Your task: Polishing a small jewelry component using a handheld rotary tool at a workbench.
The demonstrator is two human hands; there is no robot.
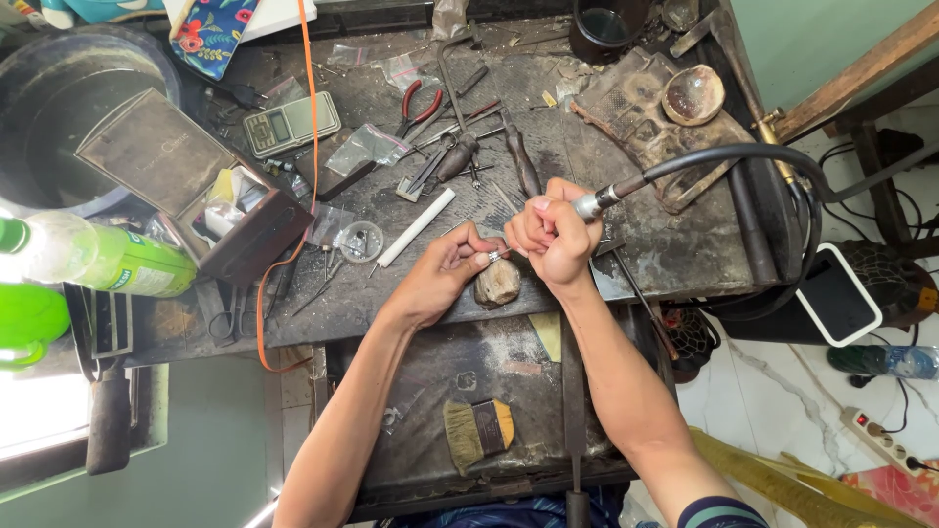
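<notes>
My right hand (553,235) grips the metal handpiece (592,202) of a rotary tool, whose black flexible shaft (743,154) curves off to the right. Its tip meets a small silver piece (495,255) pinched between the fingertips of my left hand (445,274). Both hands rest over a worn wooden bench peg (498,284) at the front edge of the dark workbench (675,254). The tool's tip is mostly hidden by my fingers.
Red-handled pliers (421,103), a white stick (418,227), a small scale (291,124) and an open box (196,186) lie on the bench. A brush (477,431) lies in the tray below. A green bottle (98,256) stands left; a shell (693,95) sits at the back right.
</notes>
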